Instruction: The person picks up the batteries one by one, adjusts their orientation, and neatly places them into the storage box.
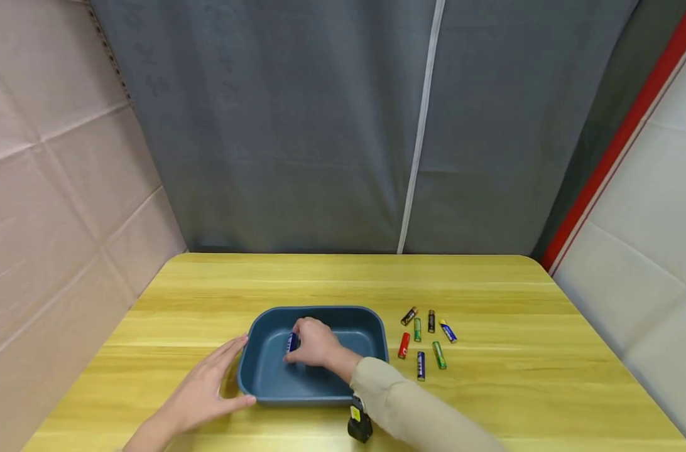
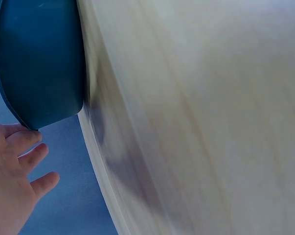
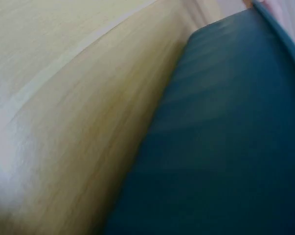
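A dark blue rectangular basin (image 1: 343, 402) stands on the wooden table. My right hand (image 1: 318, 342) reaches inside it, pinching a dark blue battery (image 1: 291, 342) between thumb and fingers close over the basin's floor. At the basin's left end, my left hand (image 1: 204, 386) has its fingers spread along the outside, with fingertips at the rim and the thumb at the near left corner. In the left wrist view, fingers of the left hand (image 2: 12, 171) meet the rim of the basin (image 2: 39, 63). The right wrist view shows the basin's outer wall (image 3: 220, 127); the battery is hidden there.
Right of the basin lie several loose batteries, including a red one (image 1: 404, 346), a green one (image 1: 439, 355), a dark blue one (image 1: 421, 366) and a black one (image 1: 431, 321). A black wrist device (image 1: 359, 422) hangs at the right sleeve. A grey curtain (image 1: 298, 138) backs the table.
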Motion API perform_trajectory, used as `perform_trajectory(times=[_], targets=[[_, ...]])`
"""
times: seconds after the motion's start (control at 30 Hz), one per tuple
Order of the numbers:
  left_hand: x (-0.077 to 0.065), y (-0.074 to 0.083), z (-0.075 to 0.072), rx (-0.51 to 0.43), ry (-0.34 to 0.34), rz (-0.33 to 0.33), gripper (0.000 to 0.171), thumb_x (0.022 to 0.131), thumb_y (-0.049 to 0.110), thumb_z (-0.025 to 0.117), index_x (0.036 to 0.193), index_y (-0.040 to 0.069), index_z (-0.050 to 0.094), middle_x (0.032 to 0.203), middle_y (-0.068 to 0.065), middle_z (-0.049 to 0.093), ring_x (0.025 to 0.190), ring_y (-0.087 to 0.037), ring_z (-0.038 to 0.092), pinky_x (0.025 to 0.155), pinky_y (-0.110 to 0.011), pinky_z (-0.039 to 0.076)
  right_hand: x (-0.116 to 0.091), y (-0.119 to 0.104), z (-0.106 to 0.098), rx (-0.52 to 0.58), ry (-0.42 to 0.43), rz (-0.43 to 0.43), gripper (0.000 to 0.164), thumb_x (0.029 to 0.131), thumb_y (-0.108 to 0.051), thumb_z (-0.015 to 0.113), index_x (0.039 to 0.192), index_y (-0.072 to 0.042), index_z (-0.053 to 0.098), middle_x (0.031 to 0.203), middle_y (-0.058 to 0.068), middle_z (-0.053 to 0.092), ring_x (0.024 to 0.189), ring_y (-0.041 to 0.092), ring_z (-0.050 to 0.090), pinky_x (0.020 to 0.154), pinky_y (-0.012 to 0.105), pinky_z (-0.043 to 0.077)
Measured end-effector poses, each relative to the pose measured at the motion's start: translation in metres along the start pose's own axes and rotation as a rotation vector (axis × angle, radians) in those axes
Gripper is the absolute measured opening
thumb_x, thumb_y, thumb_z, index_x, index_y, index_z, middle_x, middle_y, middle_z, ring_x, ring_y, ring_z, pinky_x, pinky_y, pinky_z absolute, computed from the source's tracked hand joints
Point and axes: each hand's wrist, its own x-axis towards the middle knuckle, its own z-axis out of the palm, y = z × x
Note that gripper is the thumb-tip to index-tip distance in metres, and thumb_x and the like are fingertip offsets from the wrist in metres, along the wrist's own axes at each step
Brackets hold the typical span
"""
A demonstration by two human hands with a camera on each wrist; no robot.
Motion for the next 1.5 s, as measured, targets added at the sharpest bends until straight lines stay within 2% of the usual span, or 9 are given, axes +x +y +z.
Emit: perform_trajectory(times=[0.27,0.53,0.8,1.13,1.5], targets=[[0.001,0.000,-0.001,-0.019,-0.016,-0.010,0.094,0.066,0.056,0.071,0.139,0.010,0.035,0.137,-0.012,0.042,0.121,-0.032,0.042,0.092,-0.054,0.041,0.010,-0.014,0.015,-0.068,-0.011,-0.036,0.048,0.061,-0.040,0.081,0.092,-0.008,0.063,0.078,-0.002,0.054,0.072,0.010,0.050,0.064,0.018,0.046],[0.002,0.000,-0.001,-0.011,-0.002,0.008,0.094,0.066,0.057,0.071,0.139,0.009,0.036,0.137,-0.013,0.043,0.121,-0.032,0.042,0.092,-0.054,0.040,0.017,-0.021,0.023,-0.134,-0.008,-0.047,0.048,0.059,-0.045,0.081,0.087,-0.011,0.063,0.078,-0.004,0.051,0.076,0.010,0.049,0.065,0.018,0.045],[0.002,0.000,-0.001,-0.011,-0.007,0.002,0.095,0.066,0.057,0.071,0.140,0.009,0.034,0.138,-0.014,0.041,0.122,-0.033,0.041,0.093,-0.055,0.039,0.021,-0.028,0.028,-0.206,-0.021,-0.128,0.050,0.059,-0.054,0.077,0.085,-0.015,0.060,0.079,-0.008,0.050,0.076,0.006,0.048,0.063,0.015,0.045],[0.001,0.000,0.001,-0.017,-0.020,-0.009,0.095,0.066,0.059,0.069,0.140,0.009,0.034,0.138,-0.012,0.041,0.122,-0.031,0.041,0.092,-0.055,0.040,0.018,-0.021,0.020,-0.075,-0.040,-0.141,0.055,0.061,-0.052,0.077,0.095,-0.010,0.064,0.085,-0.005,0.056,0.082,0.008,0.052,0.069,0.016,0.046],[0.000,0.000,0.001,-0.024,-0.007,-0.018,0.096,0.066,0.058,0.070,0.141,0.011,0.033,0.138,-0.013,0.041,0.121,-0.034,0.042,0.092,-0.058,0.039,-0.003,0.000,-0.020,0.095,-0.066,-0.134,0.059,0.067,-0.046,0.076,0.107,-0.006,0.061,0.099,0.002,0.060,0.089,0.012,0.054,0.074,0.019,0.047]])
